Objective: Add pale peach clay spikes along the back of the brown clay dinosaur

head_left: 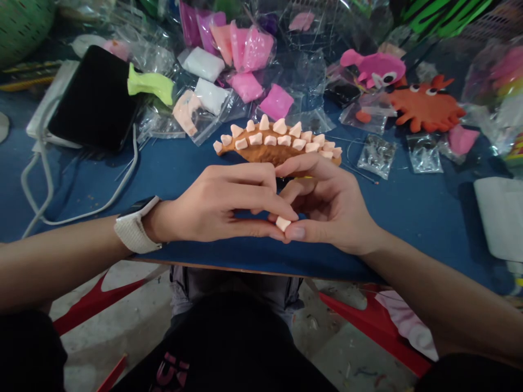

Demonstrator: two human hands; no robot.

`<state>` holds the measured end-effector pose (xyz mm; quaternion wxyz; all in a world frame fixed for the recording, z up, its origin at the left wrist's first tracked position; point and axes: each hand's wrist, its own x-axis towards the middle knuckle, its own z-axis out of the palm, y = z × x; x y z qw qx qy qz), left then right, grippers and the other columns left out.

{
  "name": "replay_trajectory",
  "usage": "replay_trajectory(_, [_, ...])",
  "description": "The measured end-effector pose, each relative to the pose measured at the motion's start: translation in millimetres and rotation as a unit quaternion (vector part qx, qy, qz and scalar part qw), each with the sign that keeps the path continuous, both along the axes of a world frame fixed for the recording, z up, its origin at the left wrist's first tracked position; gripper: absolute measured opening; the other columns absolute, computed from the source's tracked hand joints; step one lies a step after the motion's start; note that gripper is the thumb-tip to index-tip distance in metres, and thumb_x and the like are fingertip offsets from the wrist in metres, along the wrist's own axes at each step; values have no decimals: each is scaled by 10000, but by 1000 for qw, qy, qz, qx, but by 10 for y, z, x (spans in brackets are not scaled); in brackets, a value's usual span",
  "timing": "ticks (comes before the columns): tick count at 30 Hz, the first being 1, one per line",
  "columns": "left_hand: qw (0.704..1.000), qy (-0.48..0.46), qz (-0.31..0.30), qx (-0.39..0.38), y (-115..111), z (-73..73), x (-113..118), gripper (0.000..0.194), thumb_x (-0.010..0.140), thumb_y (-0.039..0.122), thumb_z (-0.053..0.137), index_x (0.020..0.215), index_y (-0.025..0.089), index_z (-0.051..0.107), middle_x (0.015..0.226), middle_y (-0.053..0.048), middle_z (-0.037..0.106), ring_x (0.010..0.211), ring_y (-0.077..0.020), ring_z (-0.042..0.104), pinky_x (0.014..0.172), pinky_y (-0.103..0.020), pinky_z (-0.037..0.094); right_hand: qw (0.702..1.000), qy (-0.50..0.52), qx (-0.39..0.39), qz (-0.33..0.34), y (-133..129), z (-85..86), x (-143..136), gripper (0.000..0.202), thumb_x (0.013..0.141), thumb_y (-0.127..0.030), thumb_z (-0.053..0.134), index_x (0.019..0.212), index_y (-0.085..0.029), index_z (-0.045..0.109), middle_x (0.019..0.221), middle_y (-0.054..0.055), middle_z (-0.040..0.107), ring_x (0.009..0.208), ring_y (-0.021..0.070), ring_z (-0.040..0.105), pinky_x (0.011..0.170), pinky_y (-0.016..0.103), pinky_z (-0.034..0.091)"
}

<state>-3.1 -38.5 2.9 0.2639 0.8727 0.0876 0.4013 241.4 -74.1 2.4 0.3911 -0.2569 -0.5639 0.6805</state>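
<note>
Between the fingertips of both my hands is a small pale peach piece of clay [283,224]. My left hand [229,204], with a watch [139,223] on its wrist, pinches it from the left with thumb and forefinger. From the right, the thumb of my right hand [330,207] presses against it, its other fingers curled behind. Just beyond my hands lies a brown clay figure [269,155] with two rows of pale peach pointed pieces [280,126] along its back. My fingers partly hide its lower side.
A black tablet-like device [96,98] and a white cable [125,190] lie at left. Bagged pink clay [278,102] and white packets [203,63] cover the back. An orange crab figure [431,106], a pink fish figure [376,68] and a white bottle [500,218] are at right.
</note>
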Motion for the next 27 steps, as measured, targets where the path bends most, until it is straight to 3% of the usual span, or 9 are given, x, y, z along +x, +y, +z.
replay_trajectory(14, [998,18,45,42,-38,-11,-7,167,1113,411,773,1155,279,867,856,-22,757,705,-116,692,679,-230,592,1000,13,6,-10,18,-41,-28,630,779,-201,1065,1277,-276,685,884,-70,850,655,153,832,587,239,703])
replay_trajectory(21, [998,34,-36,36,27,30,-17,292,1111,445,765,1235,182,798,1025,-88,776,842,-159,730,765,-282,637,999,15,31,7,21,-28,27,663,782,-44,1007,1321,-285,706,912,-59,881,794,159,876,742,244,724])
replay_trajectory(27, [992,109,-56,32,52,37,-44,239,1174,368,653,1245,216,824,957,-60,731,775,-131,680,724,-242,586,999,-24,9,46,43,-24,77,728,761,-70,1024,1376,-282,698,945,-46,892,775,156,853,697,235,687])
